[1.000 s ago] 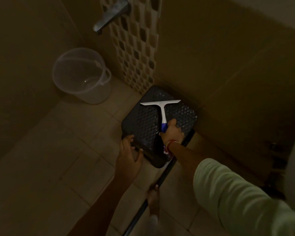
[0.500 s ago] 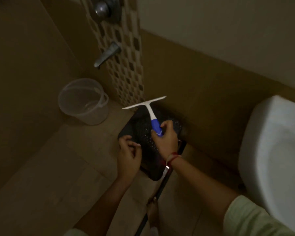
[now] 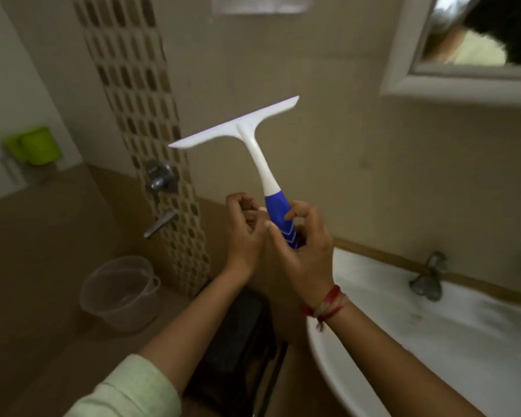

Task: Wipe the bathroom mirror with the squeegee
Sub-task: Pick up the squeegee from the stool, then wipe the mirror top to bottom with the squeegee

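The squeegee (image 3: pixel 254 145) has a white T-shaped blade and neck and a blue grip. It stands upright in the air at centre frame, its blade tilted up to the right. My right hand (image 3: pixel 301 251) is closed around the blue grip. My left hand (image 3: pixel 244 233) is beside it, fingers curled and touching the grip's left side; whether it grips is hard to tell. The mirror (image 3: pixel 469 40) in its white frame hangs at the upper right, well above and right of the blade.
A white sink (image 3: pixel 433 335) with a metal tap (image 3: pixel 427 278) is at the lower right. A dark stool (image 3: pixel 238 335) stands below my arms. A clear bucket (image 3: pixel 121 293), wall taps (image 3: pixel 160 197) and green cups (image 3: pixel 33 145) are on the left.
My right hand has lifted the squeegee from the dark stool up to chest height. My left hand has come off the stool to the grip. The view has tilted up to the mirror.
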### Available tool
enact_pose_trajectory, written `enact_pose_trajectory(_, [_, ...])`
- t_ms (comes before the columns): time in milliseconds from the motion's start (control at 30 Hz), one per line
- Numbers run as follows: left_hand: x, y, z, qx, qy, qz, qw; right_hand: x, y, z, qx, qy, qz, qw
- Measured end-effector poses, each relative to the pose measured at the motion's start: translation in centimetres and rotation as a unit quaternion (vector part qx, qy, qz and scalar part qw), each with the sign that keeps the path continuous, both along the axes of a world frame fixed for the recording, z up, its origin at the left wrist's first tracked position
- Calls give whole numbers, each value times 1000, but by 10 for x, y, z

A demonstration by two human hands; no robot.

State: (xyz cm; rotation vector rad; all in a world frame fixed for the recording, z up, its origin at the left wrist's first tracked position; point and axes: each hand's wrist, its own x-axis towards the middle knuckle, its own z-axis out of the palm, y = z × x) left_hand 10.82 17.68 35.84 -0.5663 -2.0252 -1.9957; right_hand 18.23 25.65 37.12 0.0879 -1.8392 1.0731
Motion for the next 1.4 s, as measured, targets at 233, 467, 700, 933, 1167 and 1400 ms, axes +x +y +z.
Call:
enact_pose_trajectory(233, [43, 63, 110, -8, 173, -19, 985, 84, 63, 104, 61, 96, -64, 991])
enact_pose_trajectory(467, [40, 109, 180, -43, 315, -13, 948, 134, 116, 190, 103, 169, -141, 970])
enact_pose_trajectory(700, [-11, 146, 254, -72, 392, 9, 917, 147, 165, 289, 166, 271, -228, 920])
enact_pose_trajectory(933, [-66, 181, 314, -92, 450, 51, 887, 108, 183, 367, 179, 248, -316, 898])
enact_pose_trajectory(1167, [-82, 219, 325, -14, 458, -2, 889, 40, 182, 397, 101, 265, -337, 898])
enact_pose_trajectory(1400, [-87, 228, 319, 16, 471, 45, 881, 3, 192, 400, 105, 311, -367, 870])
